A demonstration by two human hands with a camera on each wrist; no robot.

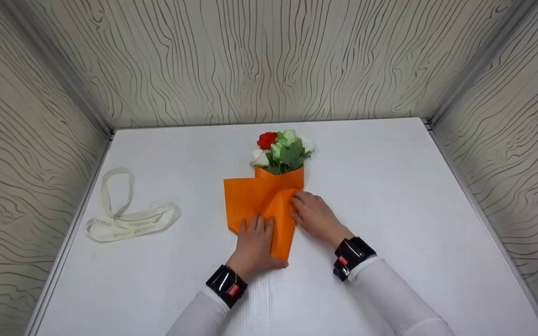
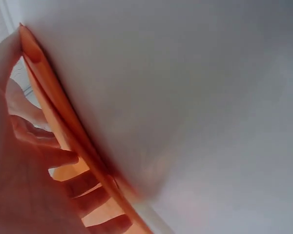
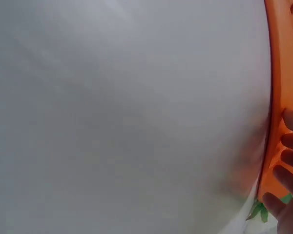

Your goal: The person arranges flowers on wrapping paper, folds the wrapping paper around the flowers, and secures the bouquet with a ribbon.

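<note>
A bouquet of artificial-looking flowers (image 1: 289, 152), red, white and pale green with leaves, lies at the middle of the table, blooms pointing away from me. Orange wrapping paper (image 1: 241, 196) covers its stems, with the right side folded over toward the middle. My left hand (image 1: 252, 247) presses on the paper's lower part with fingers spread; its thumb touches the narrow bottom end, as the left wrist view shows on the paper (image 2: 63, 105). Along the right folded edge, the fingertips of my right hand (image 1: 315, 217) rest on the paper (image 3: 283, 63). The stems are hidden.
A cream ribbon (image 1: 140, 228) with printed lettering lies loosely looped on the left of the white table (image 1: 414, 196). Wood-grain patterned panels (image 1: 259, 60) stand behind the table and on both sides. Black bands with small devices (image 1: 354, 254) circle both wrists.
</note>
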